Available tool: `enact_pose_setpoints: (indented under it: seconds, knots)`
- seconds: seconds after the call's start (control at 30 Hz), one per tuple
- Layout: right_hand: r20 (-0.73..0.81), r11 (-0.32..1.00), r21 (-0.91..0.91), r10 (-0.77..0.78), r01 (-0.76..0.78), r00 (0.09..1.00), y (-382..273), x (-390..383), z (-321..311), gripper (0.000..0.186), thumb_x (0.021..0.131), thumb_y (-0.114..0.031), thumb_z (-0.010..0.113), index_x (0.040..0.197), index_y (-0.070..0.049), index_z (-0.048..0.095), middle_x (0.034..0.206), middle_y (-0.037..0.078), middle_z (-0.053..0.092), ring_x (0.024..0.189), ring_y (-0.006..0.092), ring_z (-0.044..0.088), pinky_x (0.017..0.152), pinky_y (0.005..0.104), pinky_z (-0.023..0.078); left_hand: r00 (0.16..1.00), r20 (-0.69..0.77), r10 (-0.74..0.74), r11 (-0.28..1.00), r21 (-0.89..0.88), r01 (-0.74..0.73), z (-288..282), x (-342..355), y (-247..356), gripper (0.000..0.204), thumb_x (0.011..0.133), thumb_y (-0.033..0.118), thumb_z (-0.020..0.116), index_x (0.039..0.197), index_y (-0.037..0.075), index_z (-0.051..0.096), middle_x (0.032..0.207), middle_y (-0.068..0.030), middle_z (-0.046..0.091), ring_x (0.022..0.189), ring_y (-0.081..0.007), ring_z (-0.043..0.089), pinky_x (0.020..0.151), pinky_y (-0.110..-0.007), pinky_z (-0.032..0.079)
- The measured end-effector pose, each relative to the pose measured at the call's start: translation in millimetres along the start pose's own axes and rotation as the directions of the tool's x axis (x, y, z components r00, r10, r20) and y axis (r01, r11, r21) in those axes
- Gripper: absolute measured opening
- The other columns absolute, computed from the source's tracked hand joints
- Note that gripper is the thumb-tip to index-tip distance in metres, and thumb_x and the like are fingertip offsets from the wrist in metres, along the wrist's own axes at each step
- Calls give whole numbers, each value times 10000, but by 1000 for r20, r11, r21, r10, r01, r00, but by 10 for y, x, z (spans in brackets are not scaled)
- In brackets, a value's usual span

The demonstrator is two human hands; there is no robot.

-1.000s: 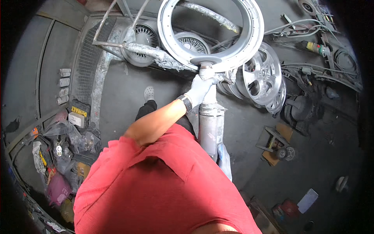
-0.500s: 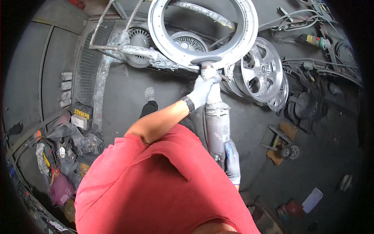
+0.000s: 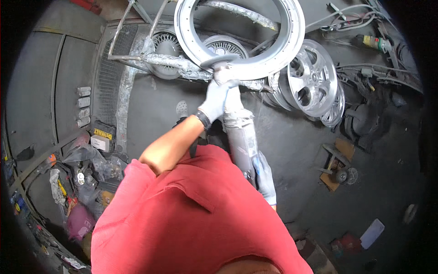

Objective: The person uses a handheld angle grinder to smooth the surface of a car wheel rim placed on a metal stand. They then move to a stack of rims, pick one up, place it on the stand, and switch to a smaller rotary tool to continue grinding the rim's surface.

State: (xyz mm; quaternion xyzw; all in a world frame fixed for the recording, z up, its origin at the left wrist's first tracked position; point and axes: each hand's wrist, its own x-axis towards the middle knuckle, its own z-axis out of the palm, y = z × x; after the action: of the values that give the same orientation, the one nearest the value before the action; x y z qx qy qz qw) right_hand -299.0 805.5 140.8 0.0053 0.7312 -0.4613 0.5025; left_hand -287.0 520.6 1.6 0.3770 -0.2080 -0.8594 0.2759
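A tape-wrapped angle grinder (image 3: pixel 242 139) runs up from my body toward a silver wheel rim ring (image 3: pixel 183 28). My left hand (image 3: pixel 214 98), in a white glove, wraps around the grinder's front neck, just behind its head. Around the grinder's rear body closes my right hand (image 3: pixel 264 179), also gloved; the body hides part of its fingers. The flat round disc (image 3: pixel 218 61) at the tool's head lies against the lower left edge of the rim. The rim stands against a metal frame with padded, wrapped bars (image 3: pixel 178 64).
Spoked wheels (image 3: pixel 312 77) lean right of the frame, others (image 3: pixel 165 48) behind it. Another grinder (image 3: pixel 376 43) and cables lie at the far right. A small wheeled stand (image 3: pixel 335 166) sits on the floor at right. Bags and boxes (image 3: pixel 100 142) crowd the left.
The grinder's head and my left hand have swung left along the rim's lower edge. My right hand has moved slightly left and up with the tool's rear.
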Motion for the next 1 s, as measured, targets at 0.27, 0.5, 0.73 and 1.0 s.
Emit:
enact_pose_setpoints:
  seconds: [0.27, 0.5, 0.73, 1.0]
  knots:
    - [119, 986, 156, 34, -53, 992, 197, 335, 147, 488, 1068, -294, 591, 1445, 10, 531, 1272, 78, 624, 921, 119, 612, 739, 272, 530, 996, -94, 13, 990, 140, 0, -171, 154, 339, 286, 864, 46, 759, 1123, 48, 638, 937, -66, 685, 790, -198, 694, 714, -332, 586]
    - [-7, 994, -62, -96, 95, 995, 72, 100, -488, 481, 1072, -287, 581, 1440, 19, 532, 1239, 71, 638, 979, 134, 608, 776, 278, 522, 1000, -30, -5, 1000, 30, 6, 221, 7, -332, 310, 827, 35, 752, 1114, 78, 644, 987, -37, 672, 898, -189, 673, 830, -349, 552]
    - [-170, 977, -197, -118, 83, 978, -313, -160, -798, 494, 1084, -298, 557, 1460, 19, 514, 1255, 71, 631, 910, 98, 589, 719, 262, 503, 980, -6, -200, 979, -38, 200, 916, 96, -750, 308, 829, 19, 778, 1100, 91, 651, 958, -53, 685, 834, -206, 690, 747, -362, 568]
    - [-283, 965, -262, -80, 3, 956, -349, -372, -514, 527, 1071, -346, 579, 1479, -20, 510, 1247, 76, 643, 901, 105, 568, 738, 269, 494, 952, 133, -276, 947, -135, 293, 881, 53, -593, 250, 864, 68, 768, 1085, 75, 651, 902, -56, 697, 758, -211, 701, 700, -373, 593]
